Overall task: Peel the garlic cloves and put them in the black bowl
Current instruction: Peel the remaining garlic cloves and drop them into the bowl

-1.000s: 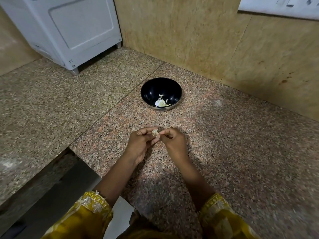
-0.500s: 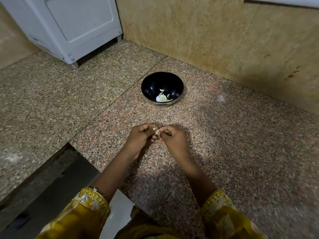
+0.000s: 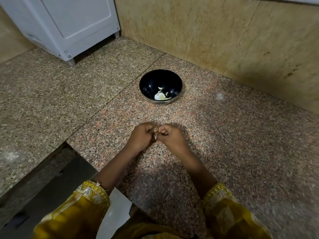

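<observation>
A small garlic clove (image 3: 155,131) with pale papery skin is pinched between the fingertips of both hands, low over the speckled granite counter (image 3: 224,144). My left hand (image 3: 140,136) holds it from the left with curled fingers. My right hand (image 3: 170,137) pinches it from the right, and most of the clove is hidden by the fingers. The black bowl (image 3: 150,81) stands on the counter beyond the hands, with several pale garlic pieces (image 3: 161,96) at its bottom.
A white appliance (image 3: 69,26) stands on feet at the back left. A beige tiled wall (image 3: 215,35) runs behind the bowl. The counter edge drops away at the lower left to a dark gap (image 3: 51,183).
Both hands have stayed together on the clove, fingers curling closer around it. The camera has tipped, so the bowl and hands sit slightly higher in view.
</observation>
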